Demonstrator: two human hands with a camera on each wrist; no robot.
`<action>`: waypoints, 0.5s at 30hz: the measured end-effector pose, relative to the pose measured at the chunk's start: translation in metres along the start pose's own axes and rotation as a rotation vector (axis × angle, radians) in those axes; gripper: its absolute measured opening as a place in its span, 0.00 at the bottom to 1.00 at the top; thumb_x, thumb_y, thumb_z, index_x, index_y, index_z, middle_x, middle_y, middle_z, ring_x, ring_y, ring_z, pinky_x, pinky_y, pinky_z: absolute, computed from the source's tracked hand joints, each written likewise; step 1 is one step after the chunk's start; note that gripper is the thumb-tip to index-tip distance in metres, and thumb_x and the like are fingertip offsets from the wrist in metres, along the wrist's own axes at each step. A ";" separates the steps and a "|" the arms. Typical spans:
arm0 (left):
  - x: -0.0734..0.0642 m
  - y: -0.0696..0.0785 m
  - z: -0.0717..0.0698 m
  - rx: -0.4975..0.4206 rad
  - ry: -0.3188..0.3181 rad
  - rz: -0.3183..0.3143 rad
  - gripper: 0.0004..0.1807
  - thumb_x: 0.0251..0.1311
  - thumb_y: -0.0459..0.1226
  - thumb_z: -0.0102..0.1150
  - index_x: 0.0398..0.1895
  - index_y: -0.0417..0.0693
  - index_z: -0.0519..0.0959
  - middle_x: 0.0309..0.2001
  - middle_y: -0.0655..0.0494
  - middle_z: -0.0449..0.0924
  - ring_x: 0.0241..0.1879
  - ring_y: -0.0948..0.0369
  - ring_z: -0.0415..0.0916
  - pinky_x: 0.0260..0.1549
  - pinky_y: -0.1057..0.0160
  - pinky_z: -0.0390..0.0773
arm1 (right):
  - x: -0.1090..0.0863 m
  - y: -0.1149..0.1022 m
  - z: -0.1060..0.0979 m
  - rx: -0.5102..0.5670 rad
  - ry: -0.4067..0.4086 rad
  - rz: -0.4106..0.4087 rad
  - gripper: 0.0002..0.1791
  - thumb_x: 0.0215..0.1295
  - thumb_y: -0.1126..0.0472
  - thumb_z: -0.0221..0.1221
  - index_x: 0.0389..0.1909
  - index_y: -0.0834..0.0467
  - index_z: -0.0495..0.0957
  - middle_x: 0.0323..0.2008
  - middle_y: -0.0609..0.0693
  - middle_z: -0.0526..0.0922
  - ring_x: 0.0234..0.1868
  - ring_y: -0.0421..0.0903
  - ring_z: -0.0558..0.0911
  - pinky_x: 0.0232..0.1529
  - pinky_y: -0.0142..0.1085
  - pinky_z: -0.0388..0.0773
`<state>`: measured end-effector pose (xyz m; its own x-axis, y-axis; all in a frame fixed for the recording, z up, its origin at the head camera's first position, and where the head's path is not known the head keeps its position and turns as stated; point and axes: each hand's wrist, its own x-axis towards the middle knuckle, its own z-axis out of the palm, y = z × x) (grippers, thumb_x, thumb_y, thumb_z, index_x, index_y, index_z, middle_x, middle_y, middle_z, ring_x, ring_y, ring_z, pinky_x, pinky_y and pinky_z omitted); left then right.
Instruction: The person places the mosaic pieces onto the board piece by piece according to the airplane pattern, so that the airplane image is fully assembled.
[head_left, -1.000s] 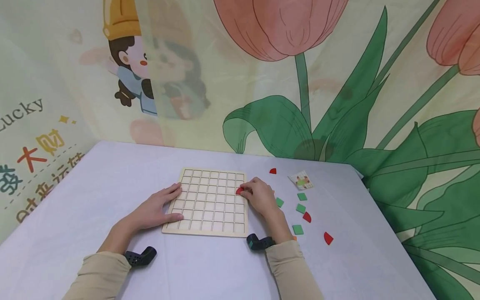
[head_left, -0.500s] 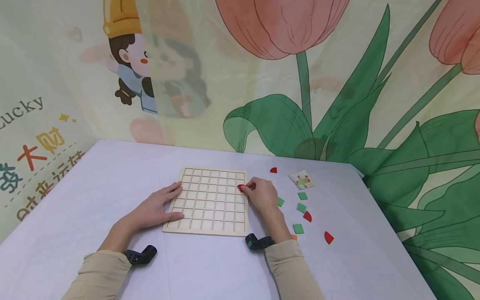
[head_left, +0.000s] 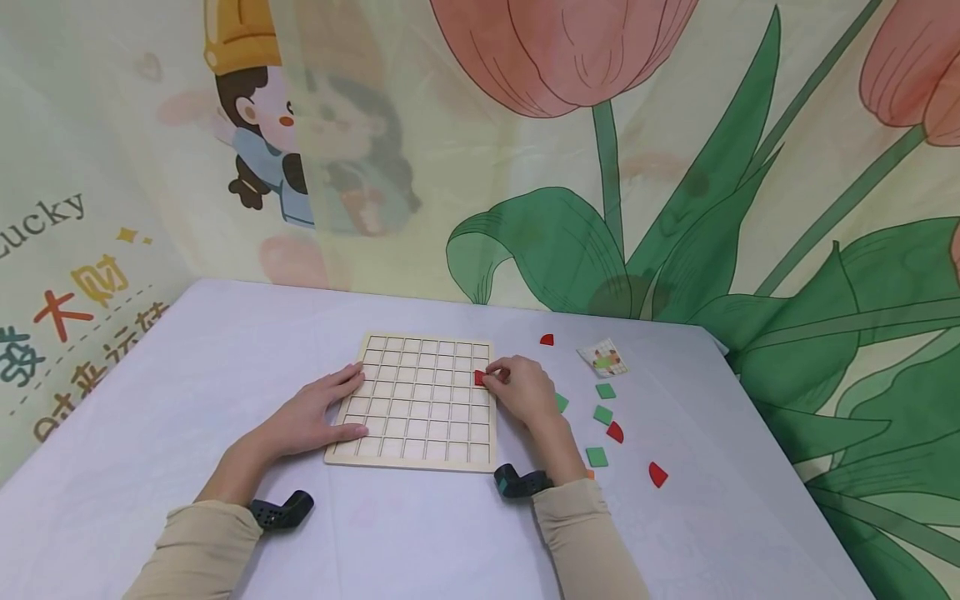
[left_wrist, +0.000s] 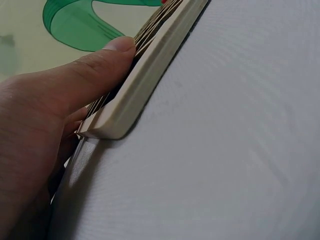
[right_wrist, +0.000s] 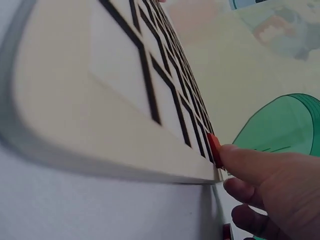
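Red piece (head_left: 478, 378) turned, pinched by right hand (head_left: 525, 393), over gridded board (head_left: 415, 408)

Head view: bright, diffuse light lay evenly over the white tablecloth (head_left: 405, 542) with faint, soft shadows, and the printed backdrop (head_left: 517, 158) looked stretched toward the frame's sides. Left wrist view: dimmer and greyer, with a soft-edged shadow that fell on the tablecloth by the corner of the wooden board (left_wrist: 145, 82). Right wrist view: the board's near corner was swollen by close perspective and badly blurred, while the right hand (right_wrist: 280, 185) showed clearer outlines against a hazy backdrop.
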<state>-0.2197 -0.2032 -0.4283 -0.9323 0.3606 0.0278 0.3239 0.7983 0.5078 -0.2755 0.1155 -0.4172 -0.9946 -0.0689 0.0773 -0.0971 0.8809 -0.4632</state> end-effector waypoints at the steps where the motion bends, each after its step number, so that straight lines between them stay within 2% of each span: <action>1: 0.000 0.000 0.000 0.000 0.000 0.000 0.51 0.50 0.60 0.63 0.70 0.39 0.59 0.74 0.45 0.51 0.72 0.41 0.49 0.66 0.38 0.55 | 0.000 0.000 -0.001 0.002 -0.009 -0.009 0.11 0.59 0.50 0.65 0.41 0.48 0.85 0.29 0.44 0.78 0.31 0.42 0.74 0.29 0.33 0.70; 7: 0.001 0.001 0.000 0.002 -0.002 -0.005 0.51 0.50 0.60 0.63 0.70 0.39 0.59 0.74 0.45 0.51 0.72 0.41 0.49 0.66 0.38 0.54 | 0.000 0.003 -0.001 -0.007 -0.022 -0.064 0.10 0.57 0.51 0.67 0.39 0.48 0.86 0.29 0.44 0.78 0.31 0.42 0.74 0.31 0.32 0.72; 15: -0.001 0.001 -0.001 0.010 -0.002 -0.014 0.51 0.50 0.61 0.62 0.70 0.39 0.59 0.74 0.45 0.51 0.72 0.41 0.49 0.66 0.37 0.55 | 0.000 0.001 0.000 0.016 -0.035 -0.059 0.11 0.56 0.52 0.67 0.39 0.50 0.86 0.30 0.44 0.78 0.32 0.41 0.74 0.31 0.32 0.73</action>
<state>-0.2184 -0.2027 -0.4271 -0.9364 0.3505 0.0191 0.3126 0.8081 0.4993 -0.2758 0.1165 -0.4180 -0.9877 -0.1376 0.0740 -0.1562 0.8670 -0.4732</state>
